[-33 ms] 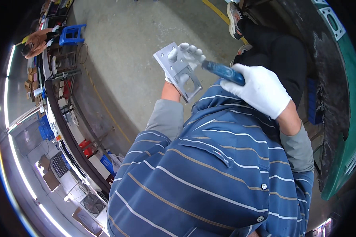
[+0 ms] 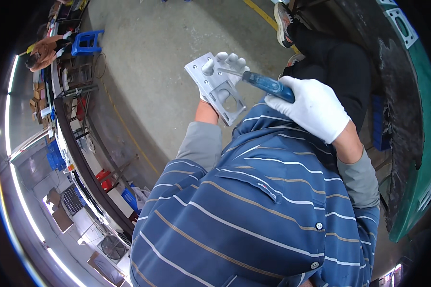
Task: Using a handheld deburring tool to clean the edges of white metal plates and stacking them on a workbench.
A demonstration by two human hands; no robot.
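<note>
White-gloved left hand point(image 2: 233, 64) holds one plate point(image 2: 207, 86), right hand point(image 2: 317, 108) one tool point(image 2: 268, 86).

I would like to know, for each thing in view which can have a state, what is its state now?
Metal plate: tilted, held up
Blue-handled tool: pointing toward the metal plate, contact unclear
Left hand: gloved, gripping the metal plate
Right hand: gloved, closed around the blue-handled tool
Light tubes: lit
Blue stool: upright
Fan: running or stopped, cannot tell

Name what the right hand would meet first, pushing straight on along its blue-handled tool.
With the tool leading, the right hand would likely meet the silver plate in the left hand first; whether tool and plate touch is unclear.
</note>
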